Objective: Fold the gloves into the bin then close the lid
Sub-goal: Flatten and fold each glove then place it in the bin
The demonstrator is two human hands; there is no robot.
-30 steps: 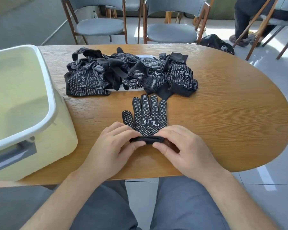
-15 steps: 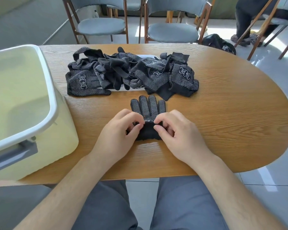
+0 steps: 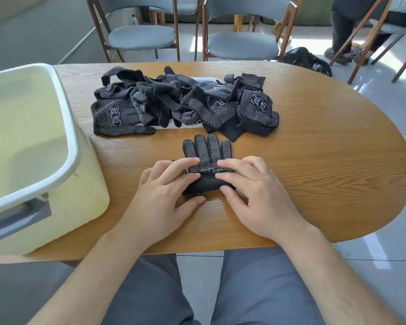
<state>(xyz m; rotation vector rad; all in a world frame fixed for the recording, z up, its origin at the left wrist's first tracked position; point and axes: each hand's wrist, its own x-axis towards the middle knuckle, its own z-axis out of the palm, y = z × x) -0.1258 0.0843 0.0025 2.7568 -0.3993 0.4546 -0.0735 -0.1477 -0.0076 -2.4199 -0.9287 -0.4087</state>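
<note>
glove [image 3: 208,150] under l hand [image 3: 161,198], r hand [image 3: 258,195] fingers [image 3: 231,164]

Setting: probably an office meeting or break room, not a home. Evidence: long round-ended wood-grain table [image 3: 314,160], matching grey-cushioned wooden chairs [image 3: 243,45] along its far side, pale glossy floor tiles [image 3: 384,73], a second person's legs [image 3: 342,31] by another chair, upper right.
</note>
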